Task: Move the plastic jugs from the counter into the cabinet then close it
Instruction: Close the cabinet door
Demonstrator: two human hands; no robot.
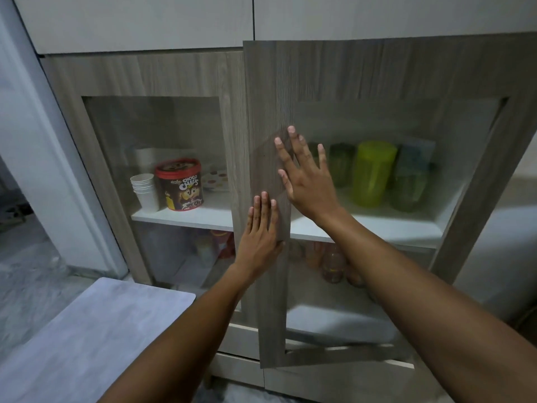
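Both hands, the left hand (pixel 259 228) and right hand (pixel 305 173), are pressed flat, fingers spread, against the ajar right cabinet door (pixel 267 117). Green plastic jugs (pixel 374 173) are seen behind its glass on the upper shelf (pixel 377 228).

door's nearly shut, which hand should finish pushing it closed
Probably the right hand. It lies flat, fingers spread, higher on the ajar door, near mid-height of its free edge, so its push should be even. The left hand also presses that edge, but lower down.
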